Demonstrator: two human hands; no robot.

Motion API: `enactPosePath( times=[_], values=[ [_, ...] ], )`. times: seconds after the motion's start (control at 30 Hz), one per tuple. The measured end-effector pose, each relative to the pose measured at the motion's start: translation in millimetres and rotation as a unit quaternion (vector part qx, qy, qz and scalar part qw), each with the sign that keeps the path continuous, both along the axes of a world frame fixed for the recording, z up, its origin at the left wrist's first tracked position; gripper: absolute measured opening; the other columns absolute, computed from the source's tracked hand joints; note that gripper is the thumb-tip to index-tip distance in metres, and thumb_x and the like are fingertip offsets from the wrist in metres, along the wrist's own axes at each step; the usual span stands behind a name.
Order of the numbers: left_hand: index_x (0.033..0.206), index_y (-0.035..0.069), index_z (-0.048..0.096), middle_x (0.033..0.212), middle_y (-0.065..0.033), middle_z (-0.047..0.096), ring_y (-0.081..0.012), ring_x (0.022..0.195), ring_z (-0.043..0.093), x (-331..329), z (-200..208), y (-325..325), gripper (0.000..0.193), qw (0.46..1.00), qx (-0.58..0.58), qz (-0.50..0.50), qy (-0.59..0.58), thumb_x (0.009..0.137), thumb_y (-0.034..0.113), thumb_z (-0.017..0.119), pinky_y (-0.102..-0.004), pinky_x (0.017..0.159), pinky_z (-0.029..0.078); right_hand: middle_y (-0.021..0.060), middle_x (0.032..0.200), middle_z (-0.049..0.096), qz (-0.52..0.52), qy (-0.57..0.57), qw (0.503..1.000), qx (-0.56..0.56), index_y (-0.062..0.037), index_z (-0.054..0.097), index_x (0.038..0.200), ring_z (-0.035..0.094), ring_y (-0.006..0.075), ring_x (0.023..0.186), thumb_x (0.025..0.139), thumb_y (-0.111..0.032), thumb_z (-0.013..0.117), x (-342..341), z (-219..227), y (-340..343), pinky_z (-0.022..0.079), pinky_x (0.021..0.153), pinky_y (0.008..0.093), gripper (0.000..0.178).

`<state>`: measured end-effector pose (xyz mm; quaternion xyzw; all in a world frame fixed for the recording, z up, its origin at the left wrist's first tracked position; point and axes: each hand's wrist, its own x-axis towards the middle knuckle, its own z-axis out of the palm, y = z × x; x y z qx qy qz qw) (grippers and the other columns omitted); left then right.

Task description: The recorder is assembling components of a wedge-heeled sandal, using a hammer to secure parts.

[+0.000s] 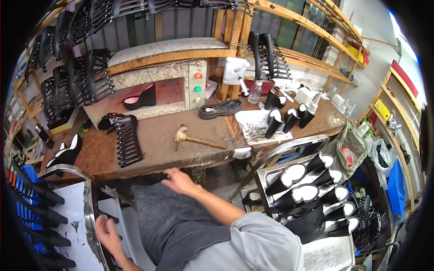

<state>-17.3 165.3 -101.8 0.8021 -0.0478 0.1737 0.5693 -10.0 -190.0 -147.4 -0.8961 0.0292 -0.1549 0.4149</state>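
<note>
My left hand (108, 234) is low at the left, beside the metal rim of a tray rack (94, 212), its fingers apart and nothing visible in them. Over the dark apron (165, 212) on my lap, near the bench edge, my right hand (180, 181) is open and empty with fingers loosely stretched. On the workbench (160, 156) before me lie a hammer (201, 142) with a wooden handle and a black strappy shoe upper (128, 141). Farther back rests a dark shoe sole (220, 109). A black wedge heel (143, 99) stands inside a lit heating box (194, 72).
At right, a metal tray (327, 253) holds several black wedges with white tops; more wedges (290, 119) stand on the bench beside a clear bottle (255, 92). Black strappy uppers (45, 198) line the left rack. Wooden shelves (289, 18) rise behind; a blue bin (397, 187) is far right.
</note>
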Motion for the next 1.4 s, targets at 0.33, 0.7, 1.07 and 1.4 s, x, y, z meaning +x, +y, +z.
enactPosePath(
  times=[0.33, 0.7, 1.07, 1.4],
  values=[
    [0.113, 0.002, 0.058, 0.109, -0.0175, 0.06, -0.0368, 0.104, 0.058, 68.6, 39.8, -134.5, 0.042, 0.88, 0.31, -0.353, 0.063, 0.079, 0.023, 0.071, -0.0398, 0.088, 0.047, 0.0064, 0.084, 0.064, 0.041, -0.056, 0.978, 0.198, 0.0007, 0.06, 0.114, 0.057, 0.011, 0.074, 0.091, -0.022, 0.064, 71.5, 80.5, -28.9, 0.049, 0.068, 0.0279, 0.033],
    [0.123, 0.002, 0.049, 0.123, -0.0192, 0.053, -0.0373, 0.113, 0.053, 243.6, 54.5, -181.0, 0.051, 0.881, 0.355, -0.292, 0.112, 0.086, 0.035, 0.061, -0.043, 0.095, 0.044, 0.0078, 0.077, 0.067, 0.064, 0.147, 0.98, 0.119, -0.0032, 0.063, 0.111, 0.061, 0.0117, 0.07, 0.088, -0.022, 0.067, 199.8, 76.5, -46.3, 0.05, 0.065, 0.028, 0.03],
    [0.111, 0.003, 0.059, 0.119, -0.0224, 0.051, -0.0361, 0.114, 0.048, 423.5, 87.4, 25.2, 0.06, 0.745, 0.625, 0.212, 0.098, 0.066, 0.04, 0.074, -0.0444, 0.093, 0.04, 0.0009, 0.072, 0.061, 0.237, 0.396, 0.868, 0.186, -0.0012, 0.063, 0.105, 0.055, 0.0077, 0.062, 0.087, -0.015, 0.067, 166.5, 92.0, -19.2, 0.045, 0.055, 0.0239, 0.023],
    [0.116, -0.002, 0.057, 0.108, -0.0223, 0.064, -0.0333, 0.107, 0.061, 478.8, 118.0, 103.0, 0.089, 0.789, 0.503, -0.048, 0.35, 0.06, 0.065, 0.073, -0.0404, 0.09, 0.05, 0.0096, 0.086, 0.062, 0.241, 0.351, 0.885, 0.189, -0.0026, 0.057, 0.118, 0.059, 0.0166, 0.075, 0.083, -0.022, 0.072, 284.0, 152.5, 98.7, 0.049, 0.067, 0.0302, 0.042]
  ],
)
